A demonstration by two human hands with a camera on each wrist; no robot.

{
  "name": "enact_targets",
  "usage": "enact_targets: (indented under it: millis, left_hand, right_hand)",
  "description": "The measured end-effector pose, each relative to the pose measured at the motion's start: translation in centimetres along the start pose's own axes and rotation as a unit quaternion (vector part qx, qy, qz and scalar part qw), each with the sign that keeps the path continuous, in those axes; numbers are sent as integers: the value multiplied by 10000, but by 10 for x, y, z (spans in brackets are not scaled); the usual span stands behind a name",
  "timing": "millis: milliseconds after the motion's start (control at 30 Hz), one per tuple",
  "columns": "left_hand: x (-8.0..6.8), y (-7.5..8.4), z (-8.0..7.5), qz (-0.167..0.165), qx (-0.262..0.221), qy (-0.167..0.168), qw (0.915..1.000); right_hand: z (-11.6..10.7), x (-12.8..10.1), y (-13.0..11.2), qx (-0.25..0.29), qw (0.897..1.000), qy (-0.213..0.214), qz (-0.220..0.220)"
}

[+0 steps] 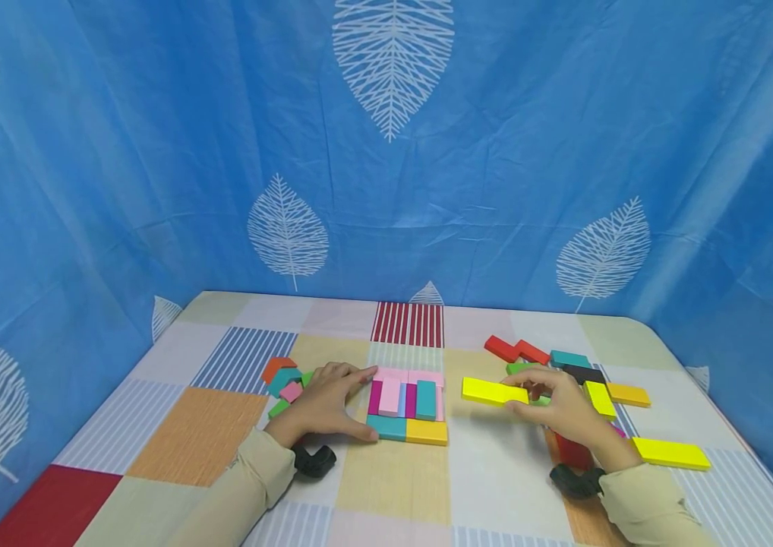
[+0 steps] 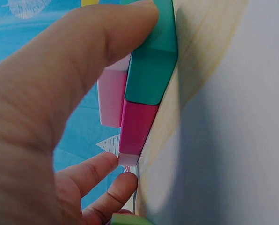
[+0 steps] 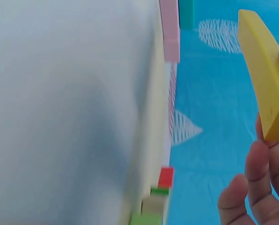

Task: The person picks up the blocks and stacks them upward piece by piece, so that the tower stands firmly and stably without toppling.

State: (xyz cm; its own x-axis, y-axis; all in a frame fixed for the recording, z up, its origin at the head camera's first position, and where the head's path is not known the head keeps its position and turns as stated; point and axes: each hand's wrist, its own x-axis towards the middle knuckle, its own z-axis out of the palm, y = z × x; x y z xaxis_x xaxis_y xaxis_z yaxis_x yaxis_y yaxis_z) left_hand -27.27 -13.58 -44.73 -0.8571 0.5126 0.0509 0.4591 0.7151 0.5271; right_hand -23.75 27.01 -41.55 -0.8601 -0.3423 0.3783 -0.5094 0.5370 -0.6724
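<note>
In the head view my right hand [image 1: 560, 403] pinches a long yellow block [image 1: 492, 390] between thumb and fingers, above the cloth and right of a flat block arrangement. The right wrist view shows the same yellow block [image 3: 266, 70] close up. My left hand [image 1: 327, 403] spreads along the arrangement's left side, thumb on the near teal block [image 1: 386, 428] and fingertips at the far pink blocks [image 1: 393, 374]. On the arrangement's top layer lie a pink block [image 1: 389, 399] and a teal block [image 1: 426, 400]. An orange-yellow block [image 1: 427, 433] forms its near right corner.
Several loose blocks, including a teal one [image 1: 284, 380], lie left of my left hand. More are scattered around my right hand: red [image 1: 501, 348], black [image 1: 583, 374] and yellow [image 1: 671, 453]. A blue leaf-patterned curtain [image 1: 468, 152] hangs behind the patchwork tablecloth [image 1: 393, 486].
</note>
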Motion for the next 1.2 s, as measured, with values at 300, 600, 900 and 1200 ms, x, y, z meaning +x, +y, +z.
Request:
enact_targets:
  millis: [300, 600, 900, 1200]
  left_hand:
    - [0, 0, -2, -23, -10, -33, 10000]
    - [-1, -1, -1, -61, 10, -46, 10000]
    - [0, 0, 1, -95, 47, 2, 9999]
    - [0, 2, 0, -107, 36, -32, 9999]
  right_hand:
    - [31, 26, -8, 231, 9996, -133, 28]
    - [59, 51, -21, 226, 9975, -492, 443]
    - [76, 63, -25, 400, 9949, -719, 587]
    - [88, 70, -27, 350, 9939, -737, 739]
